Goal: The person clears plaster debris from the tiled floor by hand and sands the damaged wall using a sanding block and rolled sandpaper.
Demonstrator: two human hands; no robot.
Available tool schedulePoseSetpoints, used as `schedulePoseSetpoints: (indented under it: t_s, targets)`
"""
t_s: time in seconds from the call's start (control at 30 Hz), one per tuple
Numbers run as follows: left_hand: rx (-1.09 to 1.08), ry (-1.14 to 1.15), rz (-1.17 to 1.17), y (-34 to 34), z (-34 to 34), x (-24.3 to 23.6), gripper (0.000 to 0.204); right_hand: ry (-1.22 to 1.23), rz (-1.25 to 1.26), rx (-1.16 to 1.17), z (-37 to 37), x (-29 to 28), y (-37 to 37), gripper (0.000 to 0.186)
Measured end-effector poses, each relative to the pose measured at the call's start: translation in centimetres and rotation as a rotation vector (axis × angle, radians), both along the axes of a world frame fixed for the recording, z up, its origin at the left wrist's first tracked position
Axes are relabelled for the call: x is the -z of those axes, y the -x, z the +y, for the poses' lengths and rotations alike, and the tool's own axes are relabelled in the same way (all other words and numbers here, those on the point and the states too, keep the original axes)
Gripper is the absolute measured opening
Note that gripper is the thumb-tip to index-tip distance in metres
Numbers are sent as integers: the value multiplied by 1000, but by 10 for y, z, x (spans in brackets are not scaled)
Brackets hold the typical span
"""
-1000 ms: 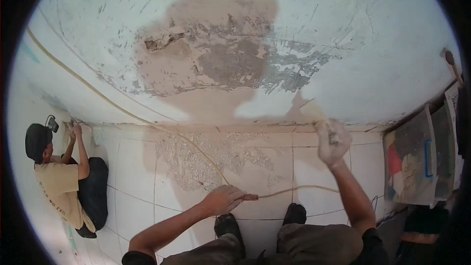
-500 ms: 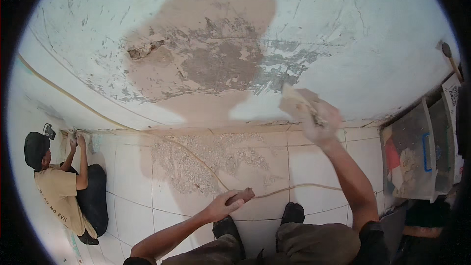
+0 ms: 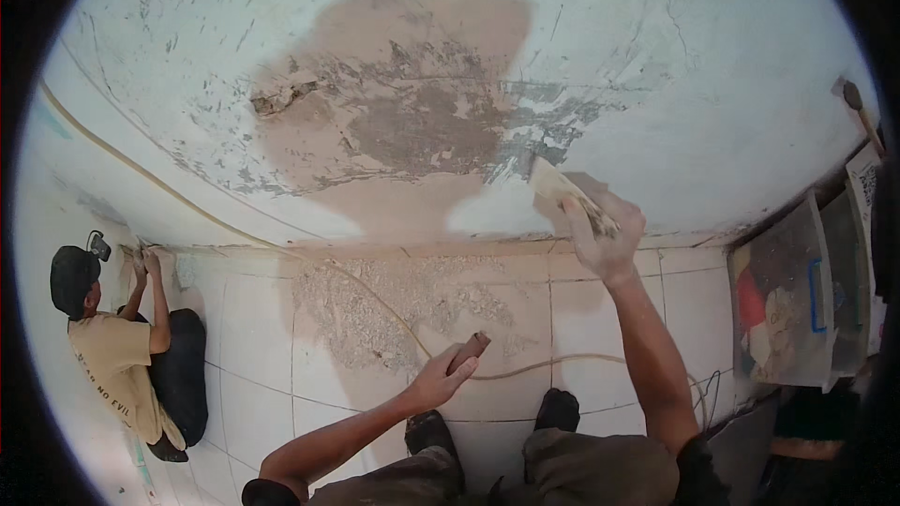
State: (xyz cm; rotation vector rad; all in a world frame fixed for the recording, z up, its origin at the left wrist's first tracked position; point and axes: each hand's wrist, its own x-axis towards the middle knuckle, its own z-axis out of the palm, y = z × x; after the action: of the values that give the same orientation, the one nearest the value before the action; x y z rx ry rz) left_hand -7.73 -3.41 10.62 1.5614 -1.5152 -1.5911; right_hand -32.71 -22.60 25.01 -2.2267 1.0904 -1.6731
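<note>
My right hand (image 3: 607, 234) is wrapped round a scraper (image 3: 555, 180) with a pale, stained body. Its tip meets the peeling wall (image 3: 562, 122) at the lower right of a bare grey patch, where paint flakes stand out. Low in front of me, above the tiles, my left hand (image 3: 434, 384) grips a small brown block (image 3: 470, 350), its kind unclear. My shadow falls over much of the scraped patch.
Paint chips (image 3: 361, 305) litter the floor by the wall. A pale hose (image 3: 375, 295) crosses them. Clear plastic drawers (image 3: 792, 305) stand at right, below a brush (image 3: 858, 108). At far left a co-worker (image 3: 117, 356) crouches, hands against the wall.
My right hand has shifted slightly, bringing the scraper tip a little left and up along the wall. My left hand has risen a little, tilting the brown block more upright.
</note>
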Motion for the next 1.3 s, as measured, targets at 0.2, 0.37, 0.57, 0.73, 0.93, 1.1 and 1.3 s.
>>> schedulePoseSetpoints:
  t_s: [0.2, 0.37, 0.57, 0.73, 0.93, 1.1, 1.3]
  targets:
    - [-105, -172, 85, -10, 2, -12, 50, -49, -194, 80, 13, 17, 49, 8]
    - [-101, 110, -82, -20, -18, -15, 49, 90, 171, -170, -21, 16, -15, 9]
    - [-236, 291, -175, -69, -33, -48, 45, 26, 87, 8, 29, -35, 24, 11]
    - [-278, 184, -95, -58, -44, -57, 47, 95, 342, -64, -17, 12, -12, 6]
    - [-44, 339, -230, -47, -40, -57, 49, 113, 270, -129, 10, 3, 0, 13]
    - [-176, 216, -234, -57, -37, -62, 49, 184, 419, 61, 13, -23, 22, 19]
    - [-52, 390, -225, -28, -43, -63, 48, 84, 306, -40, 0, -30, 16, 16]
